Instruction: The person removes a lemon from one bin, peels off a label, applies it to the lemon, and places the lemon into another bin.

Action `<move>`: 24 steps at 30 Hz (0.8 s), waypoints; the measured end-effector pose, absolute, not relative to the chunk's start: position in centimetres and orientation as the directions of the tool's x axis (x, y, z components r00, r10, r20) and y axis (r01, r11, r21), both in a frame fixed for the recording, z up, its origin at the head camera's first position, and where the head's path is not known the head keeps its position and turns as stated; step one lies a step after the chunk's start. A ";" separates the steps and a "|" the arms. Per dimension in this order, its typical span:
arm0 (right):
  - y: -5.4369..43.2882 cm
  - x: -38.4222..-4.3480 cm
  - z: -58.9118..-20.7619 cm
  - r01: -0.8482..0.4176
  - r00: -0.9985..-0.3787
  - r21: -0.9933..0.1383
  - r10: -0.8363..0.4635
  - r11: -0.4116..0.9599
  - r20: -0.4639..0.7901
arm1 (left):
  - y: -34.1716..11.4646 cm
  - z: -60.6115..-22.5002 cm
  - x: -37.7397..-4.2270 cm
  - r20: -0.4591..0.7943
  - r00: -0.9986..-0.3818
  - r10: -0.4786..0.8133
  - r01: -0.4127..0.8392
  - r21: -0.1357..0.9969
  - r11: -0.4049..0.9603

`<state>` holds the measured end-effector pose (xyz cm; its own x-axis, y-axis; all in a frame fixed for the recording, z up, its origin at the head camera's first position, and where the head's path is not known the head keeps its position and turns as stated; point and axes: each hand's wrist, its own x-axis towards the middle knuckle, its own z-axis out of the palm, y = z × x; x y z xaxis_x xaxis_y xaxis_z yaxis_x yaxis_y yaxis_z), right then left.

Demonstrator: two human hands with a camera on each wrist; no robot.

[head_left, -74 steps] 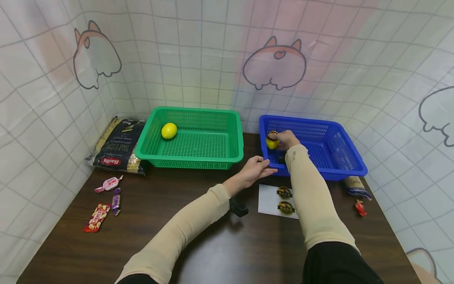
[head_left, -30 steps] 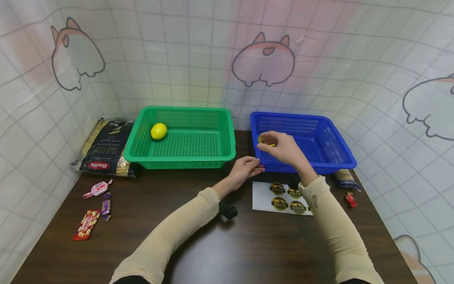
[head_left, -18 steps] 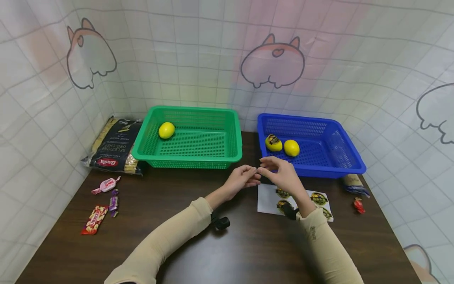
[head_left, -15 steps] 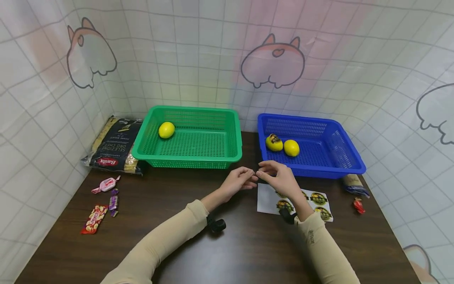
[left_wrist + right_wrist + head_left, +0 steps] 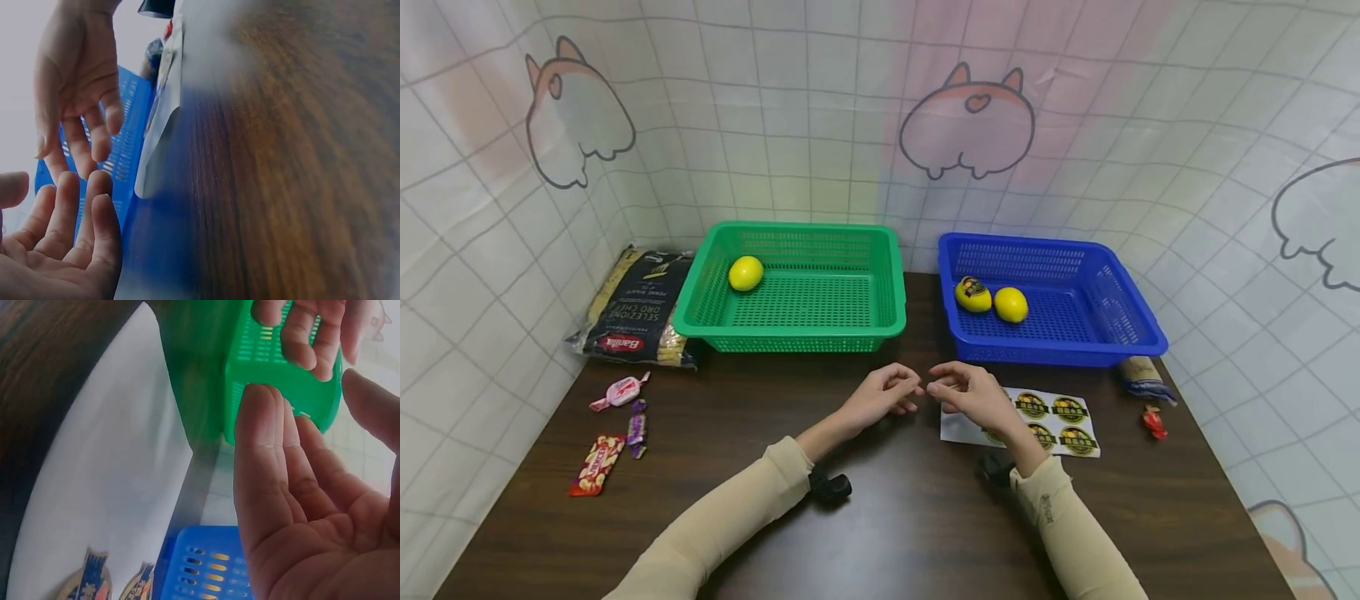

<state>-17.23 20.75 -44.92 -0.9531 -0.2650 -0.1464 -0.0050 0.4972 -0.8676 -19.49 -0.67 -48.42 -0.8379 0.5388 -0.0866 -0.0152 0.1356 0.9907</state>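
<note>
While the left hand (image 5: pixel 876 397) and right hand (image 5: pixel 976 400) face each other just in front of the gap between the two baskets, their fingertips lie close together. The left fingers are slightly spread and loosely bent; the right fingers lie side by side, gently curved, with the thumb apart. The label sheet (image 5: pixel 958 430) lies on the worktop (image 5: pixel 895 533) beneath the right hand, which covers part of it. The green basket (image 5: pixel 805 343) contains one lemon (image 5: pixel 746 273). The blue basket (image 5: pixel 1037 353) contains a labelled lemon (image 5: pixel 973 296) and, just beside it, a plain lemon (image 5: pixel 1011 305); its right side partly hides a packet (image 5: pixel 1146 379). A red sweet (image 5: pixel 1154 422) lies near that packet. Three wrapped sweets (image 5: pixel 620 392) lie at the left, below the pasta bag (image 5: pixel 636 308).

The bag reads "Barilla" and "SELEZIONE ORO CHEF". The sheet's round labels bear characters too small to read reliably.

Compared with 2.5 s earlier, the right hand has left the labelled lemon, and the left hand has left the blue basket's near corner.
</note>
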 end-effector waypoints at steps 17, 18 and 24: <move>20.0 -19.6 -42.2 -0.094 -0.945 -0.862 -0.316 0.498 -0.080 | -5.1 -43.5 -19.6 -0.009 -0.773 0.635 0.162 0.964 0.211; 19.9 -19.8 -42.0 -0.093 -0.947 -0.868 -0.314 0.488 -0.074 | -5.5 -43.0 -19.7 -0.005 -0.765 0.644 0.179 0.959 0.220; 18.7 -21.6 -41.0 -0.076 -0.963 -0.892 -0.263 0.446 -0.050 | -7.7 -39.8 -20.6 0.023 -0.728 0.685 0.243 0.943 0.226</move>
